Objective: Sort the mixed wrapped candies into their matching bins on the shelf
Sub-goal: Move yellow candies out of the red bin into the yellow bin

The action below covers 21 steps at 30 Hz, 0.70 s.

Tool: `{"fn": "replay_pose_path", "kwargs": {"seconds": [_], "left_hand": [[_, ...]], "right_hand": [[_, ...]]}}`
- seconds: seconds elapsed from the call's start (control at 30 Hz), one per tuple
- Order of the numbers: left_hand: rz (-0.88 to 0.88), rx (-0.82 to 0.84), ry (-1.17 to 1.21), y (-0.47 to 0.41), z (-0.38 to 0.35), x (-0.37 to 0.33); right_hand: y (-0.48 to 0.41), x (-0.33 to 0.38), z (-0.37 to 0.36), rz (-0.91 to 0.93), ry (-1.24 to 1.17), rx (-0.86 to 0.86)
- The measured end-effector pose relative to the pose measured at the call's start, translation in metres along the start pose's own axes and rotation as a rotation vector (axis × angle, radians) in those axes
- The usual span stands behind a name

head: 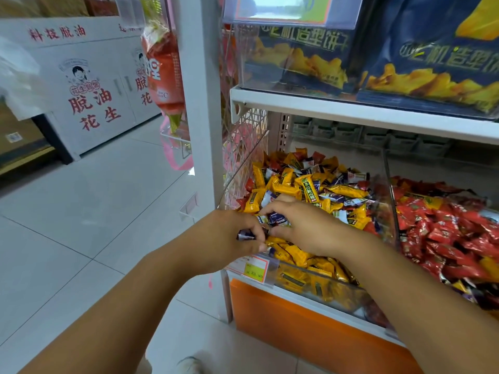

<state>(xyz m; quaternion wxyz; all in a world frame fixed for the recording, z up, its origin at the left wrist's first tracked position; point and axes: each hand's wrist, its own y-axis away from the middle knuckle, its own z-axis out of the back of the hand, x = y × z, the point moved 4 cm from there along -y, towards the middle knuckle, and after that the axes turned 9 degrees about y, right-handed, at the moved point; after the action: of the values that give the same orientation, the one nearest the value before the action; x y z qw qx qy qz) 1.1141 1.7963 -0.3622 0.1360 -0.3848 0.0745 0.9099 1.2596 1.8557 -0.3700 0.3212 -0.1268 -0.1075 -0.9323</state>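
1. Left hand (pixel 232 238) – curled round a small clutch of dark-blue candies (pixel 245 235), held over the front-left corner of the left bin (pixel 318 286).
2. Right hand (pixel 305 228) just beside it, pinching a blue-and-white candy (pixel 279 220) at the surface of the pile. Looks like a pass into the left hand's clutch.
3. The bin holds mostly yellow candies (pixel 283 184), with blue-white and red strays throughout – sorting far from done, I judge.
4. Doing it well: pinch the wrapper's body, not its crimped end. Lift straight up so yellow neighbours aren't dragged along. Collect over the bin so drops fall back in.
5. Clear divider (pixel 390 190), then red candies (pixel 445 233) heaped to the right. No bin for blue ones is visible.
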Motion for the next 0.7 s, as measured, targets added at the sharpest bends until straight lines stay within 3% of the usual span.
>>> {"fn": "replay_pose_path", "kwargs": {"seconds": [0.2,0.43,0.7], "left_hand": [[0.013,-0.065,-0.076,0.002,0.003,-0.004],[0.050,0.024,-0.060,0.009,0.008,-0.003],[0.056,-0.043,-0.055,0.004,0.012,-0.006]], "right_hand": [[0.012,0.005,0.005,0.055,-0.055,-0.017],[0.016,0.007,-0.004,0.063,0.015,0.142],[0.033,-0.005,0.021,-0.075,0.081,-0.047]]}}
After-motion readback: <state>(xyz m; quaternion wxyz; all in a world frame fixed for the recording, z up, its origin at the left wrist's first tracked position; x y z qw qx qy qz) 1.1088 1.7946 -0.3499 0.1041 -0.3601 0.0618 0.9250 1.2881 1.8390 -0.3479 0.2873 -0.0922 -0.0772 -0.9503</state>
